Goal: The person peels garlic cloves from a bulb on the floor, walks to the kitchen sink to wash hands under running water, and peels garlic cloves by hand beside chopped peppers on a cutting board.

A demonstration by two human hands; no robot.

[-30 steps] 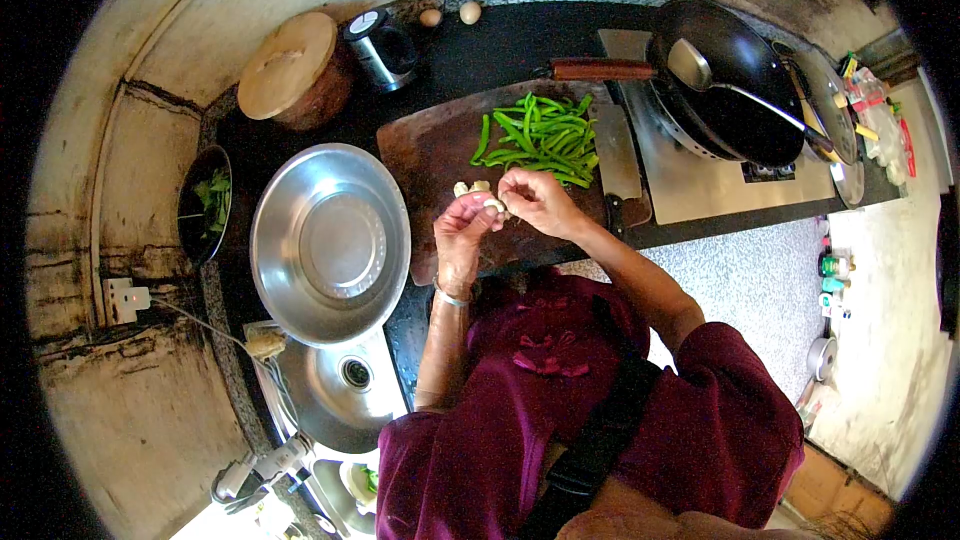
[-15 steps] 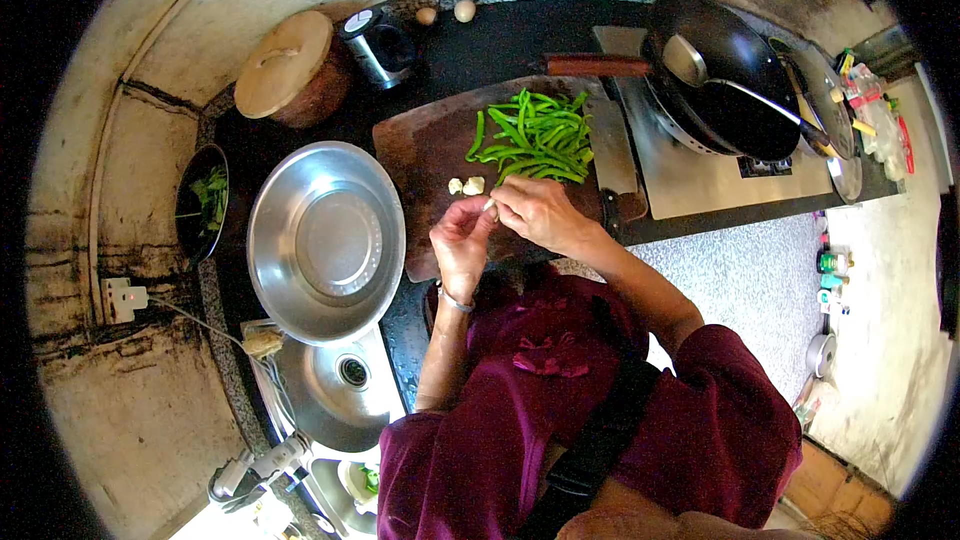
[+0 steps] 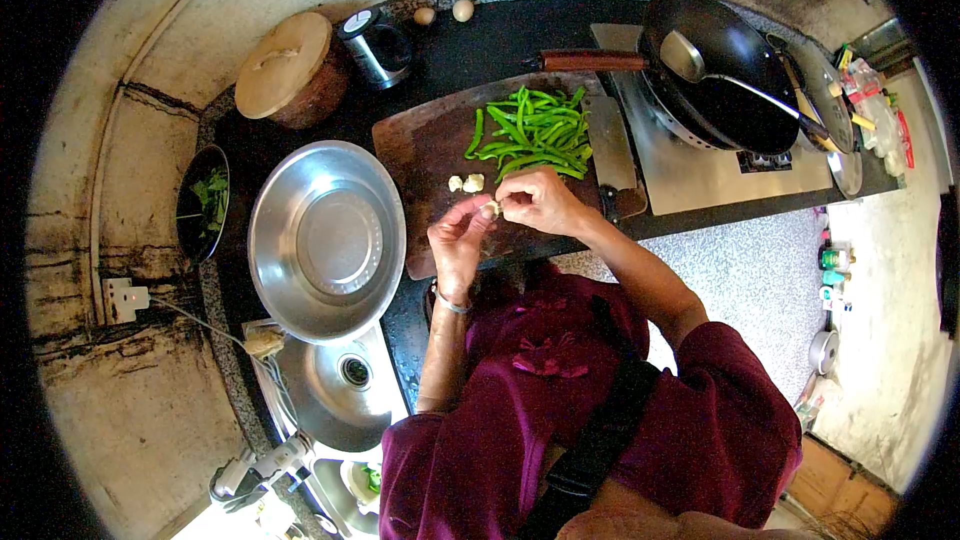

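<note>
My left hand (image 3: 458,242) pinches a small pale garlic clove (image 3: 490,209) between thumb and fingertips. Closed fingers of my right hand (image 3: 541,202) grip the clove's other side, so both hands meet over the near part of the wooden cutting board (image 3: 420,140). Just beyond them, a few whitish garlic cloves (image 3: 473,183) lie on the board. A heap of sliced green peppers (image 3: 540,130) covers its far middle. To the right of the peppers, a cleaver (image 3: 617,155) rests flat with its dark handle toward me.
A large steel basin (image 3: 262,240) stands left of the board, above the sink (image 3: 330,400). On the right, a black wok (image 3: 740,30) with a ladle (image 3: 684,56) sits on the stove (image 3: 690,180). A lidded pot (image 3: 290,60), a kettle (image 3: 372,50) and two eggs (image 3: 463,10) are at the back.
The fingers of my right hand have shifted slightly at the clove, and more of the clove shows between my hands. The peppers and the loose cloves stay put.
</note>
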